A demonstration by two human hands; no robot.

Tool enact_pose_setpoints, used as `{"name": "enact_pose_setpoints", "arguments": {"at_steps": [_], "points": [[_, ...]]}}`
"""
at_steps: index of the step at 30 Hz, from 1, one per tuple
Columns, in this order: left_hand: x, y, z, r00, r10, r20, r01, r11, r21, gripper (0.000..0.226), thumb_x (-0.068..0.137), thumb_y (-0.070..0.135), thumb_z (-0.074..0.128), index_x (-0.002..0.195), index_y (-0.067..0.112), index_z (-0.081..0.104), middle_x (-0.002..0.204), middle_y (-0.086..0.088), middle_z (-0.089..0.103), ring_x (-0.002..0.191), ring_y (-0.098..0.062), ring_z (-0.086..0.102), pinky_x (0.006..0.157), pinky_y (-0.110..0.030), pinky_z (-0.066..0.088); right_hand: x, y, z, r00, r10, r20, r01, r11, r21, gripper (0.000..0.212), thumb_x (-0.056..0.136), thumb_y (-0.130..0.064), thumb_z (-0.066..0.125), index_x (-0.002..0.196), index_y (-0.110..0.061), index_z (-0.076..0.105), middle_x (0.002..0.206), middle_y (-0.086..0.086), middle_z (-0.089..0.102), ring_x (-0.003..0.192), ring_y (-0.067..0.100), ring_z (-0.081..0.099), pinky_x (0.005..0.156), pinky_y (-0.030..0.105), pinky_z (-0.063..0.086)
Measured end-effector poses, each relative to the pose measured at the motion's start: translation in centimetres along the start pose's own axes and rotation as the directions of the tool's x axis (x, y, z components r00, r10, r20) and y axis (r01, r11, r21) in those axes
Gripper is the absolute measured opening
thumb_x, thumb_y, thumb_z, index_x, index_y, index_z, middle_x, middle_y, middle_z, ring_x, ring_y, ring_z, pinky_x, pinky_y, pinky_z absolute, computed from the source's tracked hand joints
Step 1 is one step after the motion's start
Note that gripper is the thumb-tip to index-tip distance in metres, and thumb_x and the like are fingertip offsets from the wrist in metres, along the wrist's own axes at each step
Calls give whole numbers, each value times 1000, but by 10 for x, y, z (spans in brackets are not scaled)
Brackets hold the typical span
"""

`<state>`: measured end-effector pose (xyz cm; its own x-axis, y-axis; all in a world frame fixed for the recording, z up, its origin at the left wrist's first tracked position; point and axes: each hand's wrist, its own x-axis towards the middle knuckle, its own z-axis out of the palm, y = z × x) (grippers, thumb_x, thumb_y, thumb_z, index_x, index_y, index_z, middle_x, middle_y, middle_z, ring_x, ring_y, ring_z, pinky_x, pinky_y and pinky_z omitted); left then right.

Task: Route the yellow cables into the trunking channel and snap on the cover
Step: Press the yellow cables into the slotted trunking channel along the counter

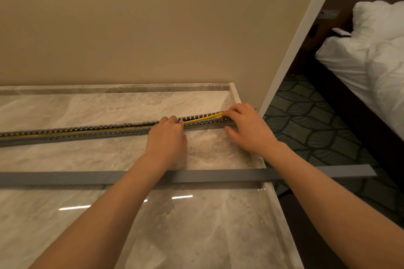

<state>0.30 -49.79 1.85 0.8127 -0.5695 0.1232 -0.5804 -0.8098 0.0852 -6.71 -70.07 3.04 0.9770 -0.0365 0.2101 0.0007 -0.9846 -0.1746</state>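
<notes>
While your left hand (166,135) has its fingers curled down on the trunking (87,132), I cannot tell whether they pinch the cables (203,117) or only press them in. Your right hand (247,126) sits at the trunking's right end. Its fingers are bent over the cable ends, seemingly gripping them, and its thumb is spread apart on the near side.

Between your two hands the cables climb out of the channel and cross toward the far wall's teeth. To the left of your left hand they lie down in the channel.

That raised stretch is your main risk. If you let go on the right before it is seated, the cables will probably spring up again. A strand may also slip into a slot between the teeth and snag there. Any cable riding above the walls would likely stop the cover (218,176) from snapping shut, or get nipped under it.

I see nothing holding the trunking to the counter (65,111), so a hard push along its length could make it slide or twist.

Mind the cover too. It lies across the counter under your forearms, with its right end hanging past the edge over the carpet (317,120). A careless drag of your right arm could tip it off.
</notes>
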Motion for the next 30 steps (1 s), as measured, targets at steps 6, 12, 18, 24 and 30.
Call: {"name": "enact_pose_setpoints", "arguments": {"at_steps": [6, 12, 18, 24, 30], "points": [[-2, -1, 2, 1000, -10, -24, 9, 999, -42, 35, 89, 21, 48, 121, 10, 57, 115, -6, 59, 103, -25, 51, 74, -34, 46, 12, -9, 1, 999, 37, -12, -38, 995, -97, 35, 87, -32, 54, 118, -16, 53, 114, 4, 57, 102, 24, 48, 87, 34, 41], [-3, 0, 3, 999, -15, -30, 13, 998, -66, 38, 89, 21, 48, 125, 10, 55, 117, -6, 59, 106, -25, 50, 77, -35, 46, 10, -10, 2, 999, 35, 8, -34, 991, -128, 37, 87, -32, 51, 120, -17, 56, 113, 4, 58, 101, 25, 49, 85, 35, 43], [-6, -1, 6, 999, -31, -18, 29, 994, -101, 46, 90, 21, 49, 135, 11, 46, 129, -6, 54, 117, -25, 46, 88, -35, 45, 9, -12, 9, 998, 27, 56, -19, 990, -142, 42, 85, -33, 52, 123, -14, 51, 112, 7, 58, 100, 26, 49, 86, 34, 40], [-6, -5, 4, 1000, -2, -5, 2, 990, -139, 48, 90, 20, 49, 137, 10, 43, 133, -8, 52, 121, -25, 43, 93, -35, 43, 1, -9, -2, 987, 161, 21, -161, 957, 243, 32, 87, -22, 59, 117, -14, 61, 114, 4, 63, 107, 20, 54, 90, 31, 42], [-14, -19, -5, 995, -60, -76, 17, 879, -476, 35, 88, 14, 58, 121, 6, 61, 130, -9, 58, 123, -22, 51, 105, -26, 32, -15, -27, 2, 994, 108, 7, -107, 961, 253, 25, 87, -22, 59, 110, -13, 65, 117, 3, 62, 114, 19, 51, 97, 31, 38]]}}
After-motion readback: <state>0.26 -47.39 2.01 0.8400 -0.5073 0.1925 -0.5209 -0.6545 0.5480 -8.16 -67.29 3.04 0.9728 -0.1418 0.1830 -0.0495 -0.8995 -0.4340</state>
